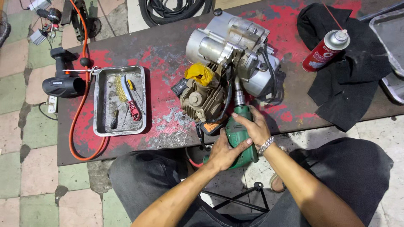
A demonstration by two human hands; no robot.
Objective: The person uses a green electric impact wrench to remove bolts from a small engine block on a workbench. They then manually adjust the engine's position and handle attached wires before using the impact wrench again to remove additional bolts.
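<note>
Gripping a green drill (237, 136), 2 hands clamp its body: left hand (222, 153) below, right hand (251, 127) on top, fingers wrapped. Its nose meets the engine (229, 63) at 12 o'clock; a tray (98, 103) lies at 9.

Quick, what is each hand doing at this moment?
Left hand: closed around the green power tool, low on its body.
Right hand: closed over the top of the same tool.

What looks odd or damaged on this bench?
The bench top has red paint worn off in patches. A yellow rag is stuffed into the engine. An orange hose trails over the bench edge. Both hands grip a green drill.
</note>
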